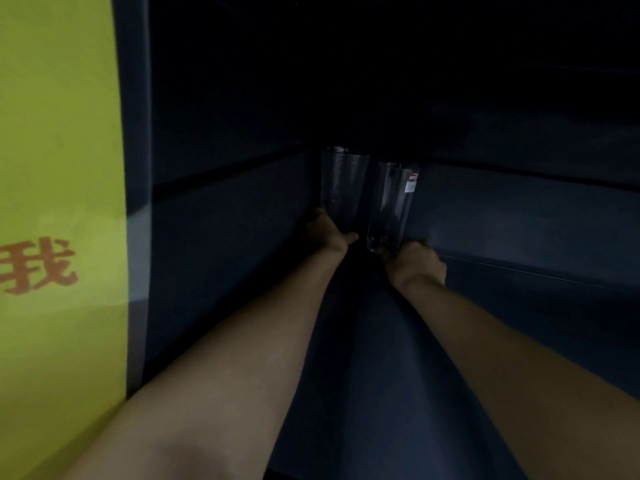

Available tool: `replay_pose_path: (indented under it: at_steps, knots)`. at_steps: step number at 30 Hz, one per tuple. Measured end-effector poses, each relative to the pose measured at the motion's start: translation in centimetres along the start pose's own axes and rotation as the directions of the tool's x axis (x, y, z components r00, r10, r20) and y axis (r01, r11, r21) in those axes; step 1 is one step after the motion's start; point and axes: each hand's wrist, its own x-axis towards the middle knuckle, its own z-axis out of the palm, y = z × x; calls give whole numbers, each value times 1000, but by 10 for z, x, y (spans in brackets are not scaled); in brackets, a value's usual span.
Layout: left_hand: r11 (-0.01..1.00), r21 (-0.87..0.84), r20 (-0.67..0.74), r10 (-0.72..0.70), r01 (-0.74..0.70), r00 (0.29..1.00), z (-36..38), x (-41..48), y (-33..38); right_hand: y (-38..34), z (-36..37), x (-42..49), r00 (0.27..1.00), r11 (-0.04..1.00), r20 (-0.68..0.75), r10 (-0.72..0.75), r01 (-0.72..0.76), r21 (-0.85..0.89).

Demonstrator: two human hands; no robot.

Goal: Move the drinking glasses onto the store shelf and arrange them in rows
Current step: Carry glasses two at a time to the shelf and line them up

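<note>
Deep inside a dim, dark blue store shelf (374, 358), your two bare arms reach forward side by side, each hand carrying a tall clear drinking glass. Your left hand (329, 233) grips the base of the left glass (341, 188), with the thumb curled across the near side of the bottom and the other fingers wrapped round the far side. Your right hand (417, 261) grips the base of the right glass (391, 202) in much the same way, the fingers curled under and around its foot.

Both glasses point away from you with their rims at the far end, toward the darkest part of the shelf. They sit just beside each other, the left one reaching slightly farther in than the right. The light is too poor to tell whether they touch, or whether their bases rest on the shelf surface or are held just above it.

A small white and red sticker (412, 181) clings to the right glass near its rim on the right side; its print is too small to read.

At the far left of the scene, a yellow-green panel (59, 150) stands beside the shelf's upright edge, bearing one red Chinese character (38, 265) about halfway down.
</note>
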Motion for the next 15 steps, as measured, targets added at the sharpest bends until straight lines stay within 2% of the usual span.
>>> replay_pose_path:
  at_steps: [8,15]
  knots:
    - [1000,-26,64,9,-7,998,3,3,0,-2,2,2,1000,1000,-10,16,-16,-18]
    - [1000,11,36,-10,10,999,2,3,2,-2,1,3,1000,999,-8,20,-20,-24]
